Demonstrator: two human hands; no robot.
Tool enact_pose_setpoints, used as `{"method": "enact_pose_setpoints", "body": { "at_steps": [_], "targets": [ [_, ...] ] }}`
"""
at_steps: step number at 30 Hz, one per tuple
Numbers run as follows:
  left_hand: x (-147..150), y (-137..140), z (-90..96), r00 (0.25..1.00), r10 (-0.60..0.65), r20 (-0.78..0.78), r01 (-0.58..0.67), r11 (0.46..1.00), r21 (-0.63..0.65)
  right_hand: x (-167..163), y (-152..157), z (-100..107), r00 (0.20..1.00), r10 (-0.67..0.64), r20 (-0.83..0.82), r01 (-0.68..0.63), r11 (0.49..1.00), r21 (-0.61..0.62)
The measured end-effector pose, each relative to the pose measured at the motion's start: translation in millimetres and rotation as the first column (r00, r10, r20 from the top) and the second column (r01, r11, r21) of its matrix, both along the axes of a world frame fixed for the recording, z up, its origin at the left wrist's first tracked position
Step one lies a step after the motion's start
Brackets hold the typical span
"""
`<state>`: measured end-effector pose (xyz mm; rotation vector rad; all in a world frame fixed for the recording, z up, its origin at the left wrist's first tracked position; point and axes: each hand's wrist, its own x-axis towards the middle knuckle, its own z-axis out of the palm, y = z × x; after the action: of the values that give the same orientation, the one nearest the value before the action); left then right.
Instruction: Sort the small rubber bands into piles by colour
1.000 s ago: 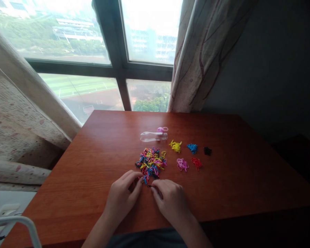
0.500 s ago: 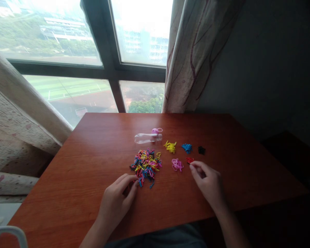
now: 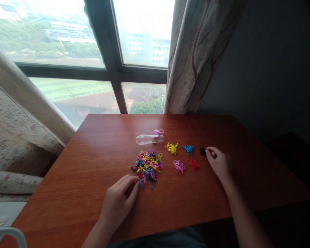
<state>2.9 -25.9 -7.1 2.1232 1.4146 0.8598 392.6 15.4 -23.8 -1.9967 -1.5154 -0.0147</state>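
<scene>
A mixed heap of small coloured rubber bands lies on the wooden table. At its near left edge is my left hand, thumb and forefinger closed together; what they pinch, if anything, is too small to make out. Farther right, my right hand has its fingertips pinched at the small pile of black rubber bands, seemingly on a black band. Sorted by colour nearby are yellow bands, blue bands, pink bands and red bands.
Behind the heap a clear plastic bottle lies on its side, with a pink cap with a loop just beyond it. The brown table reaches to a window, with curtains at both sides. A white curved rail shows at lower left.
My right hand has moved from the red pile to the black pile, up and to the right, uncovering the red bands. My left hand has stayed at the heap's edge. The view has shifted slightly.
</scene>
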Motion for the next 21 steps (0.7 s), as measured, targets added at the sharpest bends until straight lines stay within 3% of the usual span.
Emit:
{"method": "enact_pose_setpoints", "body": {
  "at_steps": [6, 12, 16, 21],
  "targets": [
    [-0.2, -1.8, 0.6, 1.0, 0.016, -0.005, -0.016, 1.0, -0.02, -46.2, -25.1, 12.3, 0.991, 0.112, -0.07, -0.107, 0.992, 0.069],
    [-2.8, 0.6, 1.6, 0.978, 0.205, 0.033, -0.206, 0.978, 0.016, -117.5, -54.7, 7.7, 0.89, 0.368, -0.269, -0.37, 0.928, 0.043],
    [-1.8, -0.5, -0.4, 0.99, 0.136, -0.042, -0.137, 0.99, -0.024, -150.4, -66.9, -1.1, 0.834, 0.441, -0.33, -0.464, 0.886, 0.01],
    [-0.2, -4.0, -2.7, 0.996, 0.072, -0.056, -0.073, 0.997, -0.014, -161.5, -71.0, -5.4, 0.839, 0.48, -0.259, -0.503, 0.864, -0.03]
  ]
}}
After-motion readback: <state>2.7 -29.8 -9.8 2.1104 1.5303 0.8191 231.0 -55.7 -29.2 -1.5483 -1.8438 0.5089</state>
